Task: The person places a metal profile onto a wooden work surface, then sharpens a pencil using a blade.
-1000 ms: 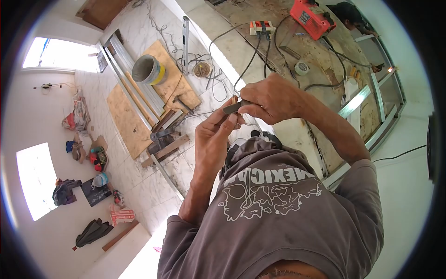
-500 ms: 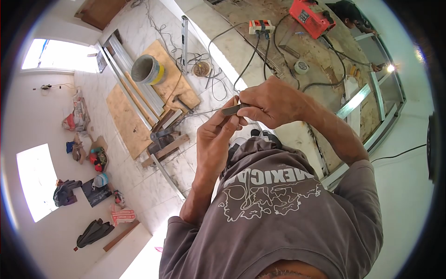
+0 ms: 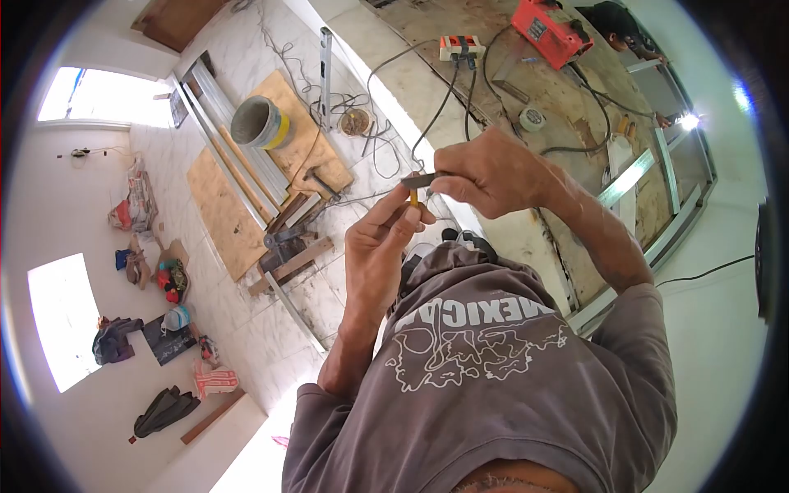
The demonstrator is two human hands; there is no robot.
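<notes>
In front of my chest, my left hand [image 3: 378, 242] pinches a short yellow pencil [image 3: 414, 198] between thumb and fingers, its tip pointing away from me. My right hand [image 3: 493, 172] is closed around a knife [image 3: 420, 180], whose dark flat blade lies across the pencil's upper end. The knife's handle is mostly hidden inside my right fist. Both hands are close together, just over the edge between the tiled floor and the raised worktop.
On the worktop are a red machine [image 3: 552, 33], an outlet box [image 3: 462, 48] with cables, and a round tape roll [image 3: 532, 119]. A bucket [image 3: 261, 123], hammer [image 3: 321, 182] and metal profiles [image 3: 238, 152] lie left. A co-worker [image 3: 612, 20] is near a bright spark [image 3: 689, 122] by a metal frame [image 3: 629, 177].
My right hand has shifted slightly up, and the knife blade has turned from its broad face to a thinner edge-on view. The yellow pencil now shows more clearly in my left hand.
</notes>
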